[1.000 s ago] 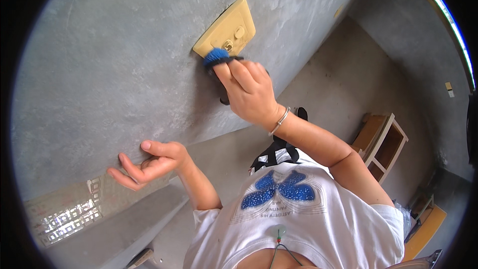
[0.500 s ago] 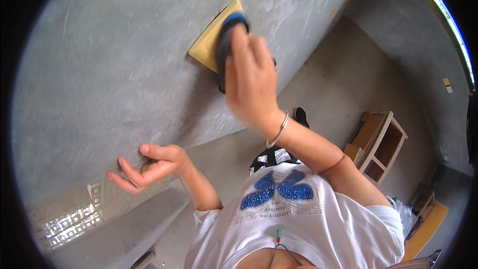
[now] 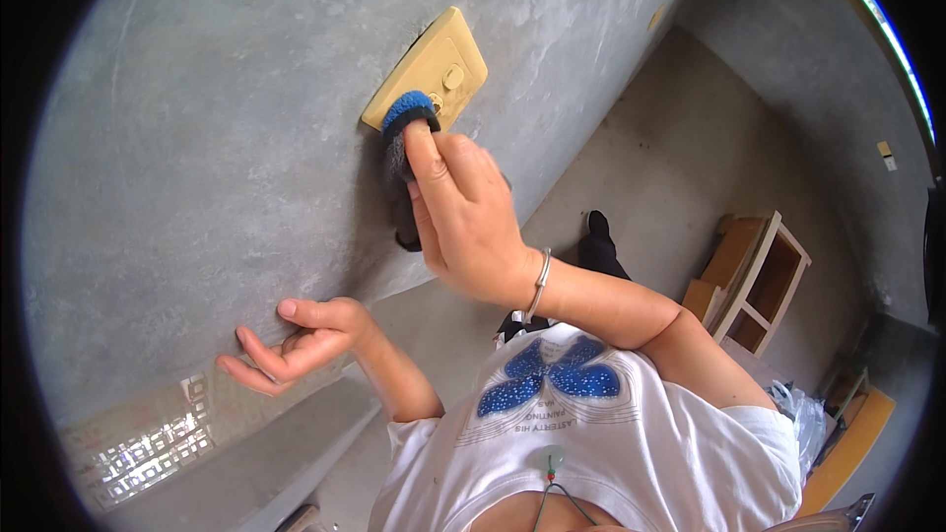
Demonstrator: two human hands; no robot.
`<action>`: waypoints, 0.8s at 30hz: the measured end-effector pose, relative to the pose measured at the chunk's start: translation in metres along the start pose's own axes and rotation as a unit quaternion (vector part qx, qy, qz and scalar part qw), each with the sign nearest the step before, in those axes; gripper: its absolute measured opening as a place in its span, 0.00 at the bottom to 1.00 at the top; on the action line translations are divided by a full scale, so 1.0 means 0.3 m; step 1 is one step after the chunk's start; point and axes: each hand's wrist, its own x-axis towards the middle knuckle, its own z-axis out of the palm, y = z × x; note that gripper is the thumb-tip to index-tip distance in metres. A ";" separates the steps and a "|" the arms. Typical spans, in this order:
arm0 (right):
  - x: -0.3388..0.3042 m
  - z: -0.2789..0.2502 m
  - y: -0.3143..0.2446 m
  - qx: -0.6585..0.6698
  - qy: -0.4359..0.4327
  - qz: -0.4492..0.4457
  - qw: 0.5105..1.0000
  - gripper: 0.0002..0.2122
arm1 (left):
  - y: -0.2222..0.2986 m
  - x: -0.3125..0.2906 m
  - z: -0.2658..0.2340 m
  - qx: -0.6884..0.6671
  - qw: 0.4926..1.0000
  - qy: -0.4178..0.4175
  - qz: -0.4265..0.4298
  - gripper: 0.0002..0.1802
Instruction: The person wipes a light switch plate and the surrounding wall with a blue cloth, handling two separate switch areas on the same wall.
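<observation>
A yellowed wall switch plate (image 3: 471,51) is mounted on the grey wall (image 3: 246,158), with a raised oval button and a dark opening beside it. My right hand (image 3: 468,207) is closed around a bunched dark cloth (image 3: 397,163) with a fuzzy blue end. That blue end rests against the lower left part of the plate. The cloth's far side is hidden behind my fingers. To the lower left, my left hand (image 3: 301,340) is held close to the wall, its fingers apart and loosely bent, with nothing in them.
A wooden cabinet frame (image 3: 764,281) stands on the floor at right. Beyond it are a clear plastic bag (image 3: 800,419) and a yellow board (image 3: 855,453). Patterned openwork (image 3: 148,448) shows at lower left. A smaller plate (image 3: 887,155) is on the far wall.
My right hand has moved the cloth down and to the left across the switch plate, uncovering its button and right side. My left hand has barely shifted.
</observation>
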 end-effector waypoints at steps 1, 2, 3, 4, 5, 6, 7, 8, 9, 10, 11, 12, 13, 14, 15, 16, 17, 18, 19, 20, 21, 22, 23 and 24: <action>0.010 -0.004 0.006 -0.005 0.016 0.014 1.000 0.25 | -0.005 0.001 0.001 -0.007 1.000 0.004 0.001 0.22; 0.033 -0.009 0.024 -0.010 0.032 0.028 0.999 0.25 | -0.010 0.002 0.006 -0.014 1.000 0.008 0.003 0.22; 0.063 -0.014 0.039 -0.013 0.045 0.042 0.998 0.24 | -0.015 -0.001 0.003 -0.019 1.000 0.010 0.004 0.22; 0.103 -0.023 0.057 -0.024 0.076 0.044 0.996 0.23 | -0.009 0.000 0.004 -0.013 1.000 0.009 0.003 0.22; 0.108 -0.029 0.053 -0.024 0.080 0.050 0.995 0.23 | -0.001 0.003 0.003 -0.008 1.000 0.008 0.002 0.22; 0.115 -0.030 0.053 -0.024 0.085 0.053 0.995 0.22 | 0.005 0.006 0.007 -0.001 1.000 0.009 0.002 0.22; 0.098 -0.026 0.041 -0.032 0.062 0.034 0.997 0.23 | 0.006 0.005 0.010 -0.007 1.000 0.015 -0.003 0.22; 0.057 -0.015 0.023 -0.041 0.038 0.016 0.998 0.23 | 0.006 0.001 0.012 -0.013 1.000 0.020 -0.007 0.22; 0.022 -0.005 0.024 -0.049 0.014 -0.002 0.999 0.24 | 0.007 -0.001 0.012 -0.019 0.999 0.026 -0.011 0.22; -0.006 -0.002 0.049 -0.078 -0.003 -0.022 0.997 0.23 | 0.011 -0.003 0.013 -0.016 1.000 0.024 -0.007 0.22; -0.038 -0.005 0.082 -0.107 -0.021 -0.042 0.993 0.22 | 0.015 -0.004 0.014 -0.012 1.000 0.022 -0.004 0.22; -0.071 -0.010 0.116 -0.130 -0.041 -0.062 0.989 0.22 | 0.017 -0.003 0.009 -0.004 1.000 0.019 0.002 0.22; -0.103 -0.029 0.154 -0.136 -0.070 -0.055 0.987 0.21 | 0.016 -0.003 0.009 -0.002 1.000 0.015 0.004 0.22; -0.134 -0.055 0.194 -0.125 -0.101 -0.039 0.986 0.21 | 0.016 -0.004 0.010 0.000 1.000 0.012 0.005 0.22; -0.151 -0.080 0.217 -0.127 -0.127 0.013 0.984 0.22 | 0.012 -0.005 0.004 0.005 1.000 0.007 0.007 0.22; -0.160 -0.108 0.237 -0.131 -0.151 0.064 0.978 0.22 | 0.011 -0.004 0.003 -0.002 1.000 0.006 0.004 0.22; -0.169 -0.131 0.258 -0.122 -0.107 0.058 0.985 0.22 | 0.011 -0.003 0.001 -0.009 1.000 0.005 0.001 0.22; -0.158 -0.149 0.261 -0.111 -0.063 0.052 0.990 0.23 | 0.012 0.000 -0.001 -0.015 1.000 0.003 -0.001 0.21; -0.150 -0.164 0.255 -0.102 -0.042 0.044 0.993 0.23 | 0.013 0.006 -0.007 -0.018 1.000 -0.004 -0.008 0.22; -0.138 -0.173 0.245 -0.085 -0.048 0.026 0.995 0.23 | 0.015 0.013 -0.013 -0.021 1.000 -0.011 -0.015 0.22; -0.117 -0.180 0.223 -0.069 -0.052 0.008 0.996 0.23 | 0.012 0.023 -0.016 -0.025 0.999 -0.017 -0.022 0.23; -0.102 -0.180 0.207 -0.053 -0.056 -0.009 0.997 0.22 | 0.006 0.040 -0.022 -0.036 0.999 -0.016 -0.016 0.23; -0.093 -0.168 0.198 -0.026 -0.056 -0.015 0.998 0.22 | -0.002 0.064 -0.029 -0.047 0.999 -0.015 -0.010 0.24; -0.081 -0.162 0.197 -0.007 -0.055 -0.017 0.998 0.21 | -0.004 0.091 -0.037 -0.055 0.998 -0.016 -0.003 0.24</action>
